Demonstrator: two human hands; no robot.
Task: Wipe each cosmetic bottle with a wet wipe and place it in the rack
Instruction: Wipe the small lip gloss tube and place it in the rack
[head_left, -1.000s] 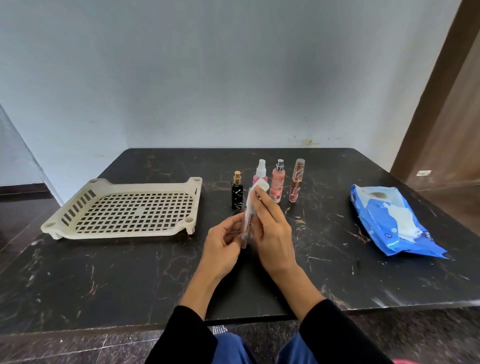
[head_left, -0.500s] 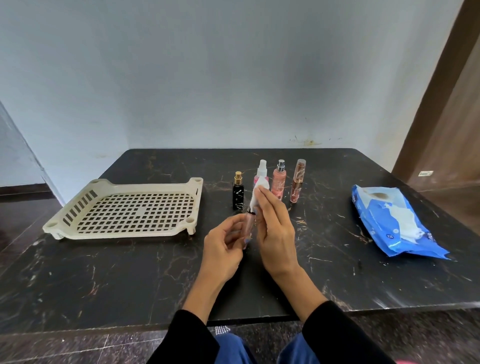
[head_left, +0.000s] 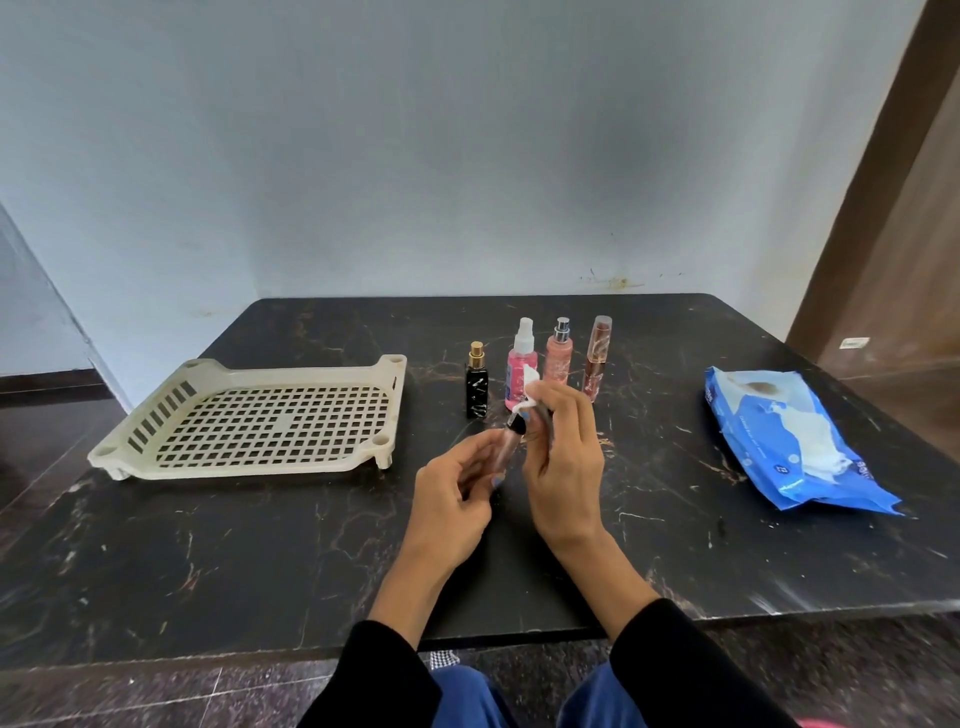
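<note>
My left hand (head_left: 451, 491) grips the lower end of a slim pinkish bottle (head_left: 507, 446) with a dark cap, held tilted above the table. My right hand (head_left: 563, 462) pinches a white wet wipe (head_left: 528, 396) around the bottle's top. Behind my hands stand a black bottle with a gold cap (head_left: 476, 383), a pink spray bottle (head_left: 520, 365), a peach bottle (head_left: 558, 354) and a slim brown tube (head_left: 597, 354). The cream plastic rack (head_left: 249, 415) lies at the left with nothing in it.
A blue pack of wet wipes (head_left: 784, 441) lies at the right of the black marble table (head_left: 260, 545). A wall runs behind the table's far edge and a wooden door frame stands at the far right.
My right hand has slid the wipe up the bottle toward its cap, uncovering the pinkish body. My left hand keeps its hold on the lower end.
</note>
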